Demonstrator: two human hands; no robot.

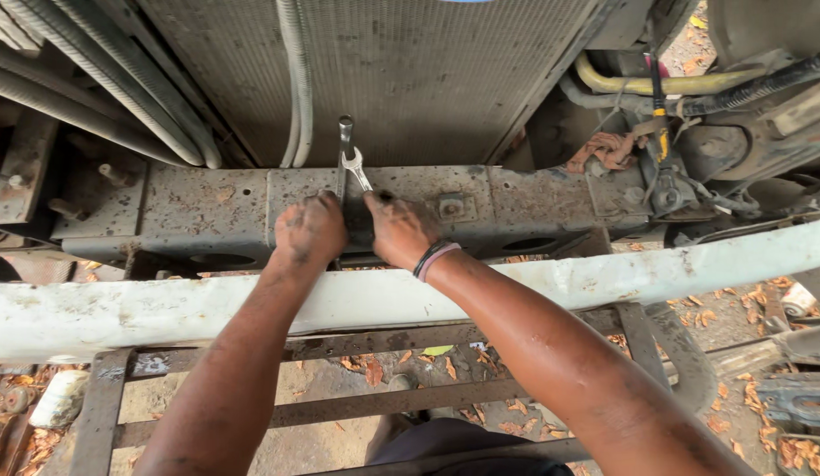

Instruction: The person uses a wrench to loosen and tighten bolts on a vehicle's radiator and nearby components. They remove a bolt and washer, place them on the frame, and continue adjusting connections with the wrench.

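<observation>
My left hand [310,229] is closed around the shaft of a tool whose round end [345,132] sticks up in front of the radiator. Close beside it, my right hand [399,229] grips an open-ended spanner [354,166] whose jaw shows just above my fingers. Both hands rest against a rusty steel crossmember [198,207] of a vehicle frame, near its middle. Dark and pink bands circle my right wrist. What the tools bear on is hidden behind my hands.
A ribbed radiator [410,70] with grey hoses [295,79] stands behind the crossmember. A worn white bar [604,278] crosses under my forearms, above a rusty frame [357,405]. Yellow pipe, black hose and a rag [604,150] sit at right. Dry leaves litter the ground.
</observation>
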